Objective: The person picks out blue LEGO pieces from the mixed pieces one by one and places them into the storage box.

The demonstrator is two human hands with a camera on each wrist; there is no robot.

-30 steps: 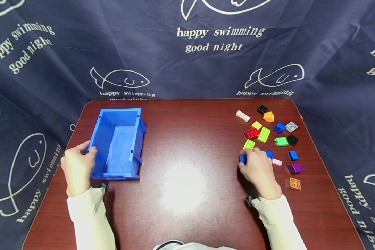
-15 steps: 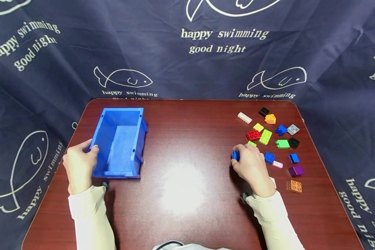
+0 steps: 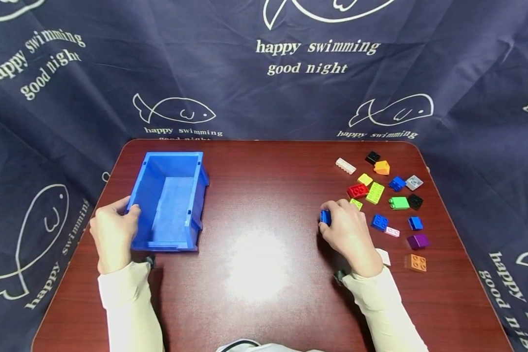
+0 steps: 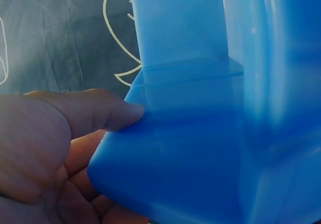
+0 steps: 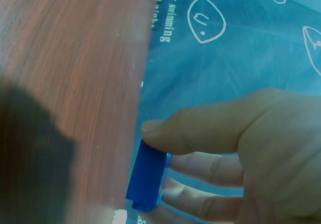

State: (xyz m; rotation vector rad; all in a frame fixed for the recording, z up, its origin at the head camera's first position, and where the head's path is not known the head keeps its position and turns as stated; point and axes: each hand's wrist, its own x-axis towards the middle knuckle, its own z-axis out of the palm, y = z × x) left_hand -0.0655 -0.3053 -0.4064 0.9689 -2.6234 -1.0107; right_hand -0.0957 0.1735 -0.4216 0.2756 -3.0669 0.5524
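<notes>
While the right hand pinches that blue brick near the loose pieces and the left hand holds the blue bin, I'd want a snug grip and no bin tipping.

A small blue plastic brick is pinched in the right hand; an upright, open-topped blue plastic bin is gripped by the left hand.

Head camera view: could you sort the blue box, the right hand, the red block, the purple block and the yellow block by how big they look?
Largest to smallest:
1. Blue box
2. Right hand
3. Red block and purple block, too alike to rank
4. Yellow block
</notes>
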